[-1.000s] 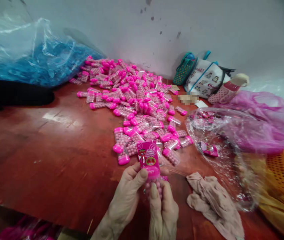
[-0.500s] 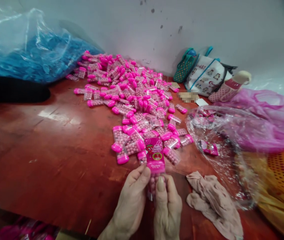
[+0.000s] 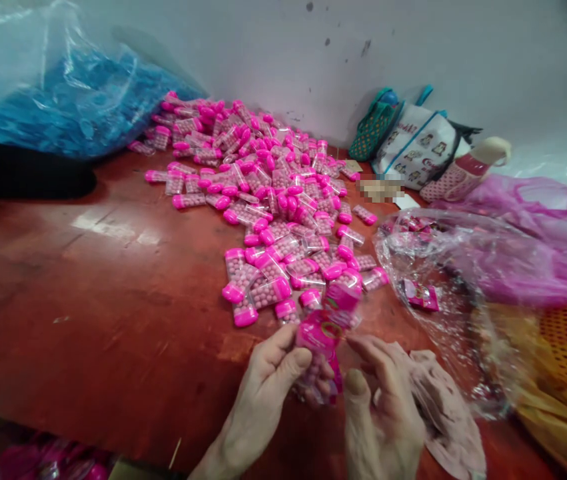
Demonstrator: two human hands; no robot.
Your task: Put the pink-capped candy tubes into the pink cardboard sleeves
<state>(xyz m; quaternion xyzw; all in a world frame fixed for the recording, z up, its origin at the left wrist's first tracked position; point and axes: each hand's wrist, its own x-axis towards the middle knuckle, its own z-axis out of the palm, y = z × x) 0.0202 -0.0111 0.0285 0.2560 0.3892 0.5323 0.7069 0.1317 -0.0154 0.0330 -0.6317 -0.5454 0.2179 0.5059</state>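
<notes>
My left hand [image 3: 263,390] grips a clear candy container [image 3: 313,383] filled with small pink balls, between thumb and fingers. A printed magenta sleeve [image 3: 320,330] covers the container's upper part; its top end is bent over to the right and blurred. My right hand [image 3: 386,407] is just to the right, thumb and fingers apart, holding nothing. Its fingertips are close to the sleeve's right edge; whether they touch it I cannot tell. Beyond both hands lies a big heap of similar containers [image 3: 268,293] with bright pink caps and no sleeves.
A clear plastic bag [image 3: 453,347] with magenta sleeves lies to the right, beside a yellow basket [image 3: 563,340]. Near my right hand is a crumpled beige cloth [image 3: 448,413]. Blue pieces fill a large bag [image 3: 88,107] at back left. Handbags [image 3: 413,147] stand by the wall.
My right hand has let go of the container and moved right, its fingers opening. The sleeve's upper part has gone from straight to bent rightward. My left hand keeps its hold.
</notes>
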